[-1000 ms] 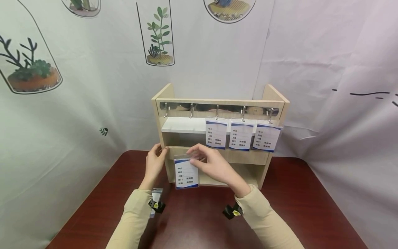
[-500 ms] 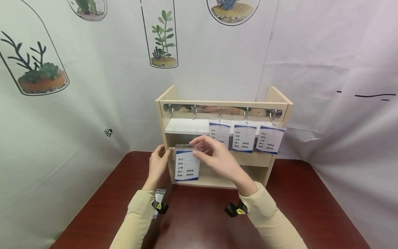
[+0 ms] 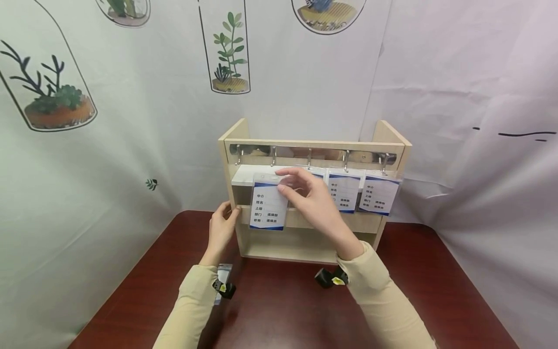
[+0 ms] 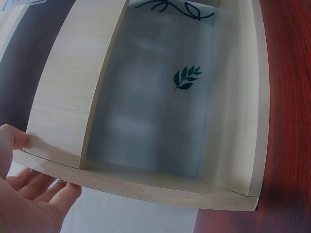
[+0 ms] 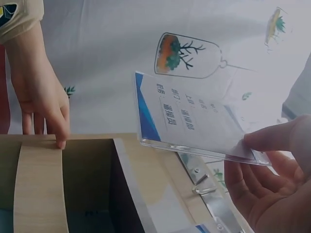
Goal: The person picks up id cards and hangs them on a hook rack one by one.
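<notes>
My right hand (image 3: 316,201) pinches a name badge (image 3: 267,208) in a clear plastic sleeve by its upper right corner. The badge is upright before the left part of a pale wooden shelf unit (image 3: 353,222), below the two left hooks. In the right wrist view, thumb and fingers (image 5: 272,138) clasp the sleeve's end. My left hand (image 3: 221,232) grips the unit's left side panel (image 4: 131,188), thumb in front and fingers behind. Similar badges hang from the right hooks: one at far right (image 3: 378,196), one beside it (image 3: 346,194), and a third mostly hidden behind my right hand.
A metal strip with several hooks (image 3: 273,156) runs along the unit's upper front. Another badge (image 3: 224,273) lies on the dark red table (image 3: 279,310), partly covered by my left sleeve. A white curtain (image 3: 305,97) printed with plants stands behind.
My right hand has raised the badge from in front of the lower shelf toward the hooks, and now covers most of the third hanging badge. My left hand keeps its grip on the side panel.
</notes>
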Demonstrator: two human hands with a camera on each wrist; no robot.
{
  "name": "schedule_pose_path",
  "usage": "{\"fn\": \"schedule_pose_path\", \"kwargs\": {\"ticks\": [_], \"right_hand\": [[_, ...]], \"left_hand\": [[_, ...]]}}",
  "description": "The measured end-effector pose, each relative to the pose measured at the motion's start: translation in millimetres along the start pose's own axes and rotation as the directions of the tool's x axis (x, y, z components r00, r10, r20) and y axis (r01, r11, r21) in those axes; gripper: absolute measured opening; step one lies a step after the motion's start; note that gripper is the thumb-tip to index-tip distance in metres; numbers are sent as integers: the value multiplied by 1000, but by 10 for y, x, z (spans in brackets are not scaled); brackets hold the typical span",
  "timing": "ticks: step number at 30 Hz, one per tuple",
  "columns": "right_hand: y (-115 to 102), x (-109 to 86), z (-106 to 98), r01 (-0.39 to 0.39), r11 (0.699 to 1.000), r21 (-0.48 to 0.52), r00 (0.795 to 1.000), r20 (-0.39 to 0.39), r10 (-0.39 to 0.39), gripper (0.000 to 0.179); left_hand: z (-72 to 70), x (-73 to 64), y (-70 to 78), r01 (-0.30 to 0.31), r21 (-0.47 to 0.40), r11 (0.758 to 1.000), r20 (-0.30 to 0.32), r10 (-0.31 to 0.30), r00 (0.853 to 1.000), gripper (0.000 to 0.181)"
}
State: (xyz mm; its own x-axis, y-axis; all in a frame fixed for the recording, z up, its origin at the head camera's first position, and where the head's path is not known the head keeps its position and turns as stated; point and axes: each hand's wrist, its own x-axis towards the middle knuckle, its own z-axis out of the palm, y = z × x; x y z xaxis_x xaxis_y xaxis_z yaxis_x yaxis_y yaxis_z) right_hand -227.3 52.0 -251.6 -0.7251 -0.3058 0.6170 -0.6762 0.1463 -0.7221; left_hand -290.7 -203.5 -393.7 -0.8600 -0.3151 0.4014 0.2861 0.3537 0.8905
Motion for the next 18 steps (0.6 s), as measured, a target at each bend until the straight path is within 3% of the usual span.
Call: {"fn": "schedule_pose_path", "kwargs": {"ticks": [18], "right_hand": [[97,231,53,-5,1000,-20,995,-104,2,31]], "left_hand": [[4,0,6,5,-5,1000,-5,-5,1000,35]]}}
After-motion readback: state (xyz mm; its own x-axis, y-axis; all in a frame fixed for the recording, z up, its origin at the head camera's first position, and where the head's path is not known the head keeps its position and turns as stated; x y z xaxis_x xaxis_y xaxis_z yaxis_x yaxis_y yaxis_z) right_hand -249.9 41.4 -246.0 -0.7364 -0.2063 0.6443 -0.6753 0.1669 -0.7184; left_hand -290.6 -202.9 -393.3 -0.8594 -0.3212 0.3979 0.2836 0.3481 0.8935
